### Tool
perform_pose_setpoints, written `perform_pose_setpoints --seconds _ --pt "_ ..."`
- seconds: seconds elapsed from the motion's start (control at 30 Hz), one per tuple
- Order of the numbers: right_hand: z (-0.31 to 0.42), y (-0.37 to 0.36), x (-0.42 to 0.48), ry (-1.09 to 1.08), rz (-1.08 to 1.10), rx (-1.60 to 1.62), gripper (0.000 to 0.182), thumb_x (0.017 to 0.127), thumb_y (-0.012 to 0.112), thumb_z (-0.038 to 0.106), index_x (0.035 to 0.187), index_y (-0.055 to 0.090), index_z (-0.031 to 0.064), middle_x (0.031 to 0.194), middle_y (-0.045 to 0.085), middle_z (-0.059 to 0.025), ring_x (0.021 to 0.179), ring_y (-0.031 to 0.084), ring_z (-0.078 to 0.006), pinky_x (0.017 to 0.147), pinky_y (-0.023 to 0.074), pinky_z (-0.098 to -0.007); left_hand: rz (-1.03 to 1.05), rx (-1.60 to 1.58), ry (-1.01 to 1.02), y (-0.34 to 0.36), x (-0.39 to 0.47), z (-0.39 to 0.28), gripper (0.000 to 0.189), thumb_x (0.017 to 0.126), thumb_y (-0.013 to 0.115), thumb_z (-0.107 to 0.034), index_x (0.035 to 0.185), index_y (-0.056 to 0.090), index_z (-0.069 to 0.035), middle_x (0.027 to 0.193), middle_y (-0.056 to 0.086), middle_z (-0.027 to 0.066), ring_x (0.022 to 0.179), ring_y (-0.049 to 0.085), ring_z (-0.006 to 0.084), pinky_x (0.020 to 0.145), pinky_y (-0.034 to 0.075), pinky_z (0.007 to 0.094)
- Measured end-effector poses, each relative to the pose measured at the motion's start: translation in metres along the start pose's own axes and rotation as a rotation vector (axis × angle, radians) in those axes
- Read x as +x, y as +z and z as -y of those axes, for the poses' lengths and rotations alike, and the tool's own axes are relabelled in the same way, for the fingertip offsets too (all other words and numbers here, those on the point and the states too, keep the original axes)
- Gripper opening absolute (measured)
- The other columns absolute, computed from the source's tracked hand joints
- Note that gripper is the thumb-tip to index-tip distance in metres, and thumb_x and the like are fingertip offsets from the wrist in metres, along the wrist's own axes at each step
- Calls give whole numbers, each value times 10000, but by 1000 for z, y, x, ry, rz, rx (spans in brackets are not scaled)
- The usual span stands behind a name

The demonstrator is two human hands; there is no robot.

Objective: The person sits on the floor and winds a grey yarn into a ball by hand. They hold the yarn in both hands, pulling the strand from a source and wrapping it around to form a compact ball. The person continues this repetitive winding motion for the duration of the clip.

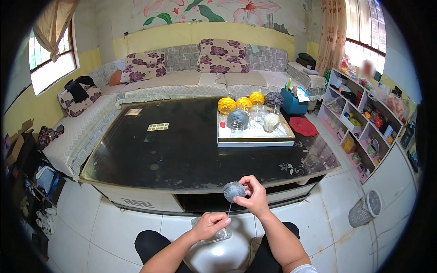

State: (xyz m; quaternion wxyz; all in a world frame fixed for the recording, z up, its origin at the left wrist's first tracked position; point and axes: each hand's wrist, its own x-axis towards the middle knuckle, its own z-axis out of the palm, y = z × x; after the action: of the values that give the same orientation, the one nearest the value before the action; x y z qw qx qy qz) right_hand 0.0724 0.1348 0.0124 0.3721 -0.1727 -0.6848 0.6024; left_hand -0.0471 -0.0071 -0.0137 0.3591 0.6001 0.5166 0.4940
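A small ball of grey-blue yarn [234, 191] is held up before the near edge of the coffee table. My right hand [254, 197] grips it from the right, thumb low and fingers on top. From its underside a strand of yarn [230, 208] runs down, taut, to my left hand [211, 225], which pinches it between thumb and fingertip. Below that hand, partly hidden by it, sits a clear plastic container [223, 234] between my knees; what it holds cannot be made out.
The dark-topped coffee table [184, 157] bears a shallow box [256, 144] with several yarn balls on clear bottles, a blue holder [294, 102] and a red cloth piece [303, 126]. A shelf unit [362, 116] and a waste bin [364, 209] stand right; a sofa [177, 89] lies behind.
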Motion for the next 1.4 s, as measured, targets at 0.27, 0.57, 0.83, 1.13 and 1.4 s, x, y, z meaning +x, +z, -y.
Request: perform_pose_setpoints --seconds 0.27,0.57,0.83,1.13,1.4 --pt "5 24 -15 65 700 -403 393 535 682 136 881 522 38 718 521 -36 636 499 -112 599 430 -242 -262 -499 37 -29 -7 0 217 878 463 -153 693 477 -41 605 446 -8 476 371 33 434 289 172" --pt "-3 14 -9 102 326 603 460 587 664 85 988 454 1 910 520 -59 852 516 -112 766 424 -253 -222 -66 -112 -8 -5 8 224 874 480 -199 739 531 -27 593 488 -6 563 432 68 529 377 229" --pt "0 17 -4 -6 164 -417 362 532 671 106 851 512 39 712 495 -36 617 487 -81 564 427 -222 -193 -493 -18 -34 -19 1 197 857 487 -130 683 490 -39 611 473 7 470 376 36 412 295 167" --pt "2 35 -21 281 744 167 441 563 686 85 955 490 37 877 504 -5 775 486 -83 724 415 -226 -533 -467 -181 -40 -5 28 246 871 494 -227 680 474 -73 592 397 -45 466 289 20 419 237 180" --pt "-3 24 -8 100 143 153 449 586 695 54 965 458 8 840 509 -22 776 510 -84 679 441 -231 -69 92 -194 -10 -20 23 164 837 517 -165 773 582 -30 631 546 -1 579 485 71 546 403 234"
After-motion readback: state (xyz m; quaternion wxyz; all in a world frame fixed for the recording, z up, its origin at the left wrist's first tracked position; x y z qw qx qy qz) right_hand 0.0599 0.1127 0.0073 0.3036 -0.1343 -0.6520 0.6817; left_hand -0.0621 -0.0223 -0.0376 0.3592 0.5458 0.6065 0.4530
